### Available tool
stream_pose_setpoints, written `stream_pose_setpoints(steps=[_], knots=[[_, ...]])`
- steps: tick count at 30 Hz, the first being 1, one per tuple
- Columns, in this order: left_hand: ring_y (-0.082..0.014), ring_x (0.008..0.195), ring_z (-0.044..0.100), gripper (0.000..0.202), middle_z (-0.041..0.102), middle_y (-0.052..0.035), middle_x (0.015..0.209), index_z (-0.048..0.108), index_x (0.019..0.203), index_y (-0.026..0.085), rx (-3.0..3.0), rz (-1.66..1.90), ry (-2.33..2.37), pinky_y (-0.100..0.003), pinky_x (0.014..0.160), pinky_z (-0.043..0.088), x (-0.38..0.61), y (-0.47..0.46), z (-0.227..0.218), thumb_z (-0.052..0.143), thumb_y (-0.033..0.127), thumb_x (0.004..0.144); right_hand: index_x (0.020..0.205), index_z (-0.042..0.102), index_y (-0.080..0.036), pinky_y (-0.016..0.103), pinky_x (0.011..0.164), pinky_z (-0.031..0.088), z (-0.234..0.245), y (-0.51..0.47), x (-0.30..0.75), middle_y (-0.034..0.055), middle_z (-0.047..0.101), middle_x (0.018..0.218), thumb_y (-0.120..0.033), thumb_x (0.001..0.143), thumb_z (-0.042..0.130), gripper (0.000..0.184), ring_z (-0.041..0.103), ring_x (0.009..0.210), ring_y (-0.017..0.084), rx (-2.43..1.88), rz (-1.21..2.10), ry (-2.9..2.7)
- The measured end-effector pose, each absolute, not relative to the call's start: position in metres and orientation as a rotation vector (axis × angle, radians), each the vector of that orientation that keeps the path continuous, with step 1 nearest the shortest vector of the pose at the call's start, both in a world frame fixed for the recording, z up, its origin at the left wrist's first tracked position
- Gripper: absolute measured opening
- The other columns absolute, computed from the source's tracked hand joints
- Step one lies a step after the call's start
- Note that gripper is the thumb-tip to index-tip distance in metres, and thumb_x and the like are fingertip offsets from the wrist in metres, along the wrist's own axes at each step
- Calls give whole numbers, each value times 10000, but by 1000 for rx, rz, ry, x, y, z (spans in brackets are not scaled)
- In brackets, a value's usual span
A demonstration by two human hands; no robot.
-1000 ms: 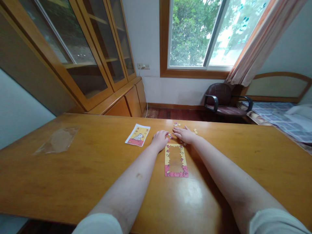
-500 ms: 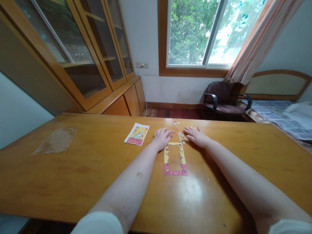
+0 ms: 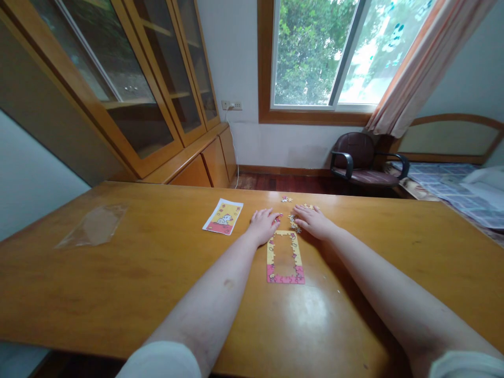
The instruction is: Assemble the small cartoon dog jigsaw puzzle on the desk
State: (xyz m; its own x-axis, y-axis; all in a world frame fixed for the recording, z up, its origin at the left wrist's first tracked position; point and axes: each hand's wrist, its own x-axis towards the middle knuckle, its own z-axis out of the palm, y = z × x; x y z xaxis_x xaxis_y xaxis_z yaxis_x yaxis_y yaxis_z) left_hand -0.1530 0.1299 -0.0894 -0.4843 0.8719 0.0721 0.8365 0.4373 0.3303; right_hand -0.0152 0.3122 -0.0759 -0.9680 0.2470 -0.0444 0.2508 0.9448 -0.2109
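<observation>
A jigsaw puzzle border (image 3: 285,279), yellow above and pink below, lies flat on the table with bare wood inside it. At its upper left corner, my left hand (image 3: 263,226) rests with fingers stretched out, beside pink puzzle pieces (image 3: 279,216) that it partly covers. My right hand (image 3: 313,221) lies palm down with fingers extended, touching a cluster of white and yellow puzzle pieces (image 3: 293,223). More yellow pieces (image 3: 309,206) show just beyond its fingers. A small group of pieces (image 3: 287,199) sits near the table's far edge.
A picture card (image 3: 223,216) with a white cartoon animal lies left of my left hand. Farther left is a clear plastic bag (image 3: 94,226) on the wooden table (image 3: 157,273). Beyond the table stand a chair (image 3: 354,157) and a glass-door cabinet (image 3: 157,79).
My right hand has shifted left onto the white and yellow pieces, covering more of them. My left hand stays by the pink pieces, its fingers slightly farther over them.
</observation>
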Motion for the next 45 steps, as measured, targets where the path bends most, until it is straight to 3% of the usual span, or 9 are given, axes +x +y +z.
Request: stream_pose_setpoints(steps=[7, 9, 16, 22, 25, 28, 33, 40, 45], knots=[[-244, 1275, 435, 364, 506, -93, 1366, 597, 1171, 219, 1479, 593, 2616, -430, 1106, 304, -151, 128, -87, 404, 425, 940, 1467, 281, -188, 544, 1144, 153, -80, 308, -65, 129, 369, 1495, -435, 952, 366, 578, 247, 1422, 254, 453, -434, 3093], [-246, 1271, 437, 368, 504, -96, 1367, 588, 1184, 211, 1480, 593, 2620, -419, 1097, 319, -151, 127, -86, 405, 418, 940, 1432, 336, -180, 558, 1140, 141, -79, 310, -73, 133, 392, 1481, -410, 953, 370, 532, 252, 1419, 260, 469, -446, 3089], [-247, 1270, 445, 369, 513, -89, 1368, 576, 1210, 185, 1422, 660, 2622, -385, 1095, 333, -155, 128, -87, 425, 372, 930, 1123, 603, -221, 508, 1143, 171, -71, 322, -61, 84, 655, 1190, -323, 949, 353, 321, 563, 1150, 227, 469, -510, 3149], [-245, 1254, 462, 370, 536, -92, 1341, 572, 1214, 181, 1378, 747, 2641, -383, 1093, 344, -157, 130, -88, 412, 361, 932, 1355, 436, -211, 534, 1141, 162, -76, 316, -70, 113, 475, 1421, -376, 924, 394, 463, 348, 1366, 258, 386, -426, 3153], [-241, 1262, 456, 368, 530, -95, 1344, 568, 1215, 181, 1375, 752, 2644, -377, 1100, 337, -157, 128, -89, 414, 360, 933, 1331, 463, -203, 597, 1125, 122, -77, 314, -82, 114, 454, 1438, -351, 922, 391, 440, 258, 1412, 272, 399, -428, 3097], [-240, 1270, 450, 375, 521, -97, 1353, 565, 1221, 173, 1367, 750, 2644, -369, 1105, 330, -157, 127, -89, 414, 362, 934, 1204, 572, -212, 593, 1127, 109, -73, 313, -82, 93, 558, 1339, -277, 913, 370, 359, 389, 1337, 264, 402, -445, 3116], [-243, 1285, 434, 376, 509, -93, 1371, 562, 1228, 177, 1321, 755, 2637, -380, 1112, 320, -157, 128, -87, 421, 355, 928, 979, 674, -205, 448, 1146, 186, -68, 310, -64, 57, 712, 1022, -240, 901, 367, 319, 620, 1018, 205, 365, -439, 3188], [-240, 1273, 444, 381, 523, -93, 1359, 564, 1225, 170, 1335, 772, 2637, -376, 1107, 328, -156, 128, -88, 422, 354, 924, 1331, 465, -145, 456, 1092, 295, -77, 317, -81, 157, 593, 1280, -291, 887, 429, 469, 531, 1199, 267, 617, -360, 3166], [-240, 1282, 437, 387, 509, -97, 1374, 558, 1233, 171, 1321, 763, 2653, -376, 1111, 324, -155, 127, -86, 416, 353, 923, 1348, 458, -195, 566, 1129, 169, -77, 323, -97, 124, 479, 1419, -318, 895, 453, 470, 346, 1370, 279, 525, -402, 3070]])
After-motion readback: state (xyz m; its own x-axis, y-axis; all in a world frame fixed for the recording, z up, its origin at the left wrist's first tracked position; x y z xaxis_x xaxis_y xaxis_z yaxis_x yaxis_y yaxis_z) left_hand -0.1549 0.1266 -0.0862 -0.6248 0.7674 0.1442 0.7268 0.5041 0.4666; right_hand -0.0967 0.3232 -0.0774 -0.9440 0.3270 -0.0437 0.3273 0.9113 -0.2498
